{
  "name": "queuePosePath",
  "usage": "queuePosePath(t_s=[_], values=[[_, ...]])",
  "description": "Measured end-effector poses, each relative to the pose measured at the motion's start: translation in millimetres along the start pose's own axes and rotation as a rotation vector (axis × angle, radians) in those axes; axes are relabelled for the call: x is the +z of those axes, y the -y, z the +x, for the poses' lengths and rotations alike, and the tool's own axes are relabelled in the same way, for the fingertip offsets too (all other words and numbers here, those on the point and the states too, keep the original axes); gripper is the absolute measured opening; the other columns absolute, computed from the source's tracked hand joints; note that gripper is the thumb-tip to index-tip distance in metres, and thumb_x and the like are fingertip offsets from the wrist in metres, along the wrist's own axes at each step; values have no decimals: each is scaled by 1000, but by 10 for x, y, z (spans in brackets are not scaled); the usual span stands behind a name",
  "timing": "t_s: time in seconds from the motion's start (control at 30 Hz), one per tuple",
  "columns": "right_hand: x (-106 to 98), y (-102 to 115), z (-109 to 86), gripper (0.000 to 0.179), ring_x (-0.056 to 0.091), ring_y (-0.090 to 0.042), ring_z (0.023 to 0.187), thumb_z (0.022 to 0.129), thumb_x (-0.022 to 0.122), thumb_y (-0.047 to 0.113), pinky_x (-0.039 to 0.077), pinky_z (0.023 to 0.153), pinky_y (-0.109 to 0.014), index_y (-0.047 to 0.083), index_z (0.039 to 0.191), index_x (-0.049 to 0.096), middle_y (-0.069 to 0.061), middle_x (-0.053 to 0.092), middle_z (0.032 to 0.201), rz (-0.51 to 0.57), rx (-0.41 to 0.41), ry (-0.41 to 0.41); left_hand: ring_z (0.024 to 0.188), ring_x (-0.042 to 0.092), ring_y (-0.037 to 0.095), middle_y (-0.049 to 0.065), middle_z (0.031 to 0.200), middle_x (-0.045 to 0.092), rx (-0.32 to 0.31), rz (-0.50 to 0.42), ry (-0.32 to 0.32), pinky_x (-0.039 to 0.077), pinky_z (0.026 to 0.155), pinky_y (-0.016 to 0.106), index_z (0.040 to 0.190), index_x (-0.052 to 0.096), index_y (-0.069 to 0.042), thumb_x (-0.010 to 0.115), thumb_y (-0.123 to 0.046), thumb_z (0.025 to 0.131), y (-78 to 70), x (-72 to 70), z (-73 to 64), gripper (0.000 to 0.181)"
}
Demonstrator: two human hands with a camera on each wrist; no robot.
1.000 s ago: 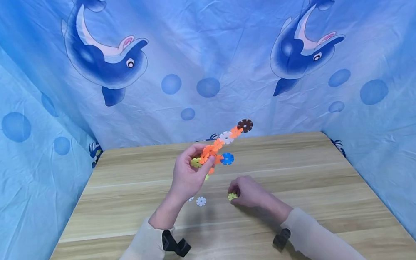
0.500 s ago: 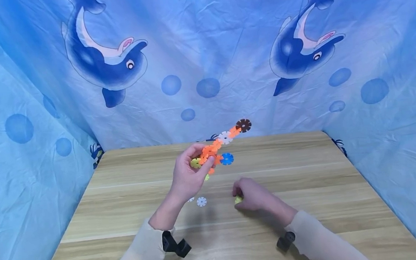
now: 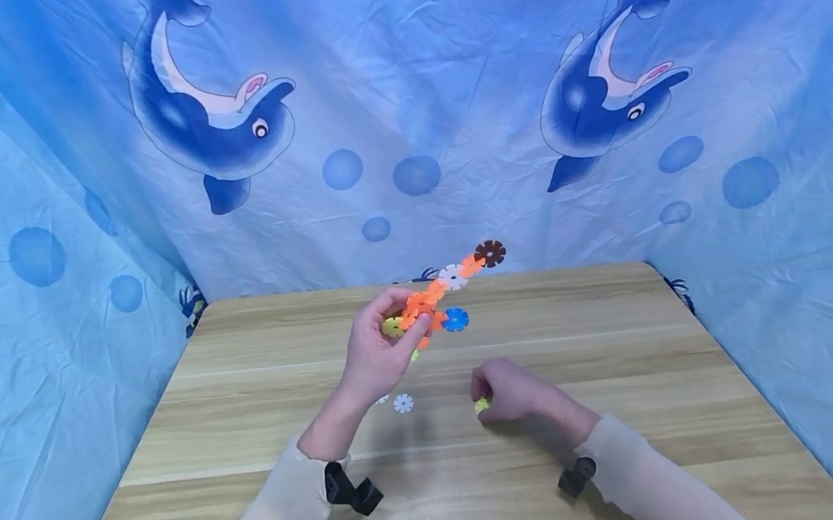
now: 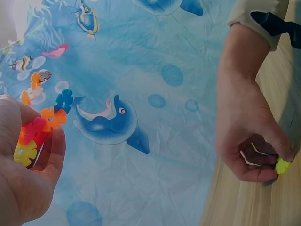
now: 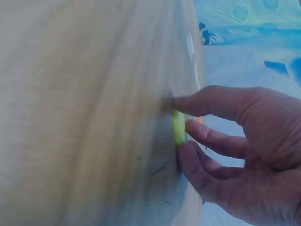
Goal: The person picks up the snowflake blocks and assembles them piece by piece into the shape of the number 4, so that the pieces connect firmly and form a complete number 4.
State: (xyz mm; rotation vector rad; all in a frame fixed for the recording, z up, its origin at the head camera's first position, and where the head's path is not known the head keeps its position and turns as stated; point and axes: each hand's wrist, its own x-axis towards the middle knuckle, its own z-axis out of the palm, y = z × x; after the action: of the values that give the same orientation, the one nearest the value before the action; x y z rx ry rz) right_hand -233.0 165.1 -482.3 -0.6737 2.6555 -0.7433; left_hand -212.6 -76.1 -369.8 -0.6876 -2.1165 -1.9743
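Behind the table [image 3: 578, 299] and down both sides, a blue dolphin backdrop [image 3: 493, 119] filled the view, top cut off. Table near edge was out of shot. Pale sleeves [image 3: 275, 508] ran off the near side, also cropped. Disc assembly [image 3: 431, 294] was up above the table's middle, gripped between thumb and fingers of the left hand [image 3: 380, 347]. Its core was hidden behind that grip; couldn't make out all the joints. Clear parts: brown disc [image 3: 490, 254] at the far right end, blue disc [image 3: 456, 320] on the right. Right hand [image 3: 508, 389] was lower, nearer and to the right. Black wrist mounts [image 3: 351, 488] sat at both cuffs. Yellow disc [image 3: 481, 405] was pinched in the right fingertips, mostly covered; right wrist view had it edge-on and blurry, couldn't tell if it touched the table. Two loose white discs [image 3: 403, 403] lay near the left wrist, one partly behind it.
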Motion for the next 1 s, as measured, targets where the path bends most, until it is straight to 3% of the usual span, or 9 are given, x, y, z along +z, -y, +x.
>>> queuePosePath(t_s=[0.2, 0.43, 0.6, 0.77, 0.87, 1.0], values=[[6, 62, -78, 17, 57, -11, 77, 76, 89, 6, 53, 68, -28, 9, 90, 79, 0, 70, 86, -129, -37, -53, 81, 75, 13, 22, 116, 72, -10, 3, -7, 60, 55, 24, 120, 67, -1, 71, -3, 99, -12, -9, -3, 22], [50, 159, -69, 23, 55, -6, 72, 73, 87, 6, 53, 65, -24, 14, 90, 73, 6, 67, 81, -409, -101, -41, 90, 71, 9, 20, 117, 71, 16, 7, 2, 58, 51, 24, 120, 68, 0, 71, -3, 100, -14, 0, 3, 21], [121, 155, -52, 22, 64, -11, 76, 84, 82, 5, 61, 71, -28, 13, 103, 73, 1, 70, 88, -551, -144, -47, 88, 71, 13, 20, 116, 72, 17, 11, 1, 57, 51, 24, 120, 68, -1, 72, -3, 100, -9, -3, 6, 20], [81, 93, -123, 17, 60, -6, 76, 87, 75, 0, 58, 69, -23, 14, 98, 76, 3, 70, 88, -438, -189, -39, 84, 70, 10, 20, 116, 73, 12, 14, 6, 56, 49, 24, 119, 68, -1, 71, -4, 100, 5, -12, 7, 20], [10, 70, -197, 18, 58, -3, 78, 83, 81, 2, 56, 69, -19, 10, 99, 80, 3, 71, 91, -351, -212, -3, 79, 71, 10, 20, 116, 73, 8, 15, 6, 57, 51, 24, 119, 68, -2, 72, -4, 100, 14, -15, 11, 20], [-44, 66, -257, 22, 59, -4, 81, 81, 87, 7, 55, 69, -16, 10, 103, 83, 1, 73, 93, -311, -225, 36, 79, 71, 11, 20, 116, 73, 6, 16, 5, 60, 54, 25, 119, 68, -2, 72, -4, 100, 26, -15, 15, 20]])
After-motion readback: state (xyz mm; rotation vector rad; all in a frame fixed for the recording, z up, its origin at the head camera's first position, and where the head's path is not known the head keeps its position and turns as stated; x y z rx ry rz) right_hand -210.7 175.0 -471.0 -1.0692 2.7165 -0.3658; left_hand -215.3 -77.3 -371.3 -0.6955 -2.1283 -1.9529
